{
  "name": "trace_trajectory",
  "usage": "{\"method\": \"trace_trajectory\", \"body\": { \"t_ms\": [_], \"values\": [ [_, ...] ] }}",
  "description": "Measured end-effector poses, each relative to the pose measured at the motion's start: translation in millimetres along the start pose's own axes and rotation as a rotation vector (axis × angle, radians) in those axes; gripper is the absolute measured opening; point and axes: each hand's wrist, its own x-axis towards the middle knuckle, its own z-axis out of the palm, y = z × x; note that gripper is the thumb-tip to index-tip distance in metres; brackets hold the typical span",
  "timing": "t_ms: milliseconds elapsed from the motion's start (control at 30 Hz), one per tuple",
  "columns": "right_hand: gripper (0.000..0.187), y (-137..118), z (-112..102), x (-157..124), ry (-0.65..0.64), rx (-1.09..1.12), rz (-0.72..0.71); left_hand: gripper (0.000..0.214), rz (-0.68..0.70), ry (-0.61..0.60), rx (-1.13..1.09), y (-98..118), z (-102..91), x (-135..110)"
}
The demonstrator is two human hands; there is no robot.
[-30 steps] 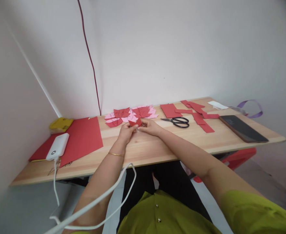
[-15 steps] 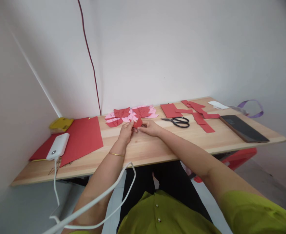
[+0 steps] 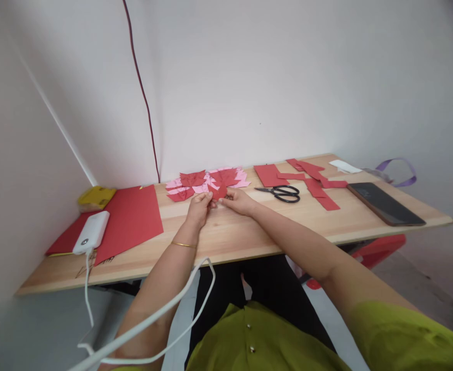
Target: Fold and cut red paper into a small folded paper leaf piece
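Observation:
Both hands meet over the middle of the wooden table [image 3: 249,232]. My left hand [image 3: 199,207] and my right hand [image 3: 239,200] pinch a small folded red paper piece [image 3: 219,191] between their fingertips, holding it just above the tabletop. Right behind it lies a cluster of folded red and pink paper pieces [image 3: 207,180]. A gold bangle circles my left wrist.
Black scissors [image 3: 282,192] lie right of my hands, with red paper strips [image 3: 315,183] and a dark phone [image 3: 385,203] further right. A large red sheet [image 3: 129,216], a white power bank [image 3: 92,231] with its cable, and a yellow object [image 3: 96,197] sit at the left.
The red piece has been turned and folded smaller between my fingers, and both hands have edged slightly toward the paper cluster.

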Motion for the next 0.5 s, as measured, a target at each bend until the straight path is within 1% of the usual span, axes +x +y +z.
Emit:
{"method": "trace_trajectory", "body": {
  "t_ms": [100,233,300,367,500],
  "values": [
    [0.029,0.4,-0.2,0.2,-0.012,0.005,-0.004,0.032,-0.007,0.008,-0.042,2.8,2.3,-0.2],
    [0.032,4.8,-1.4,0.8,0.013,0.003,0.009,0.039,-0.018,0.035,-0.109,9.0,5.2,-2.5],
    [0.031,5.4,-1.8,0.8,0.011,0.003,0.015,0.039,-0.006,0.010,-0.052,9.5,5.0,-3.6],
    [0.028,4.1,-1.9,0.7,-0.001,0.000,0.020,0.033,0.013,-0.030,0.028,7.9,3.9,-4.0],
    [0.026,-0.4,-1.4,0.2,-0.072,0.028,-0.012,0.031,0.031,-0.048,0.082,3.4,2.1,-3.2]
  ]
}}
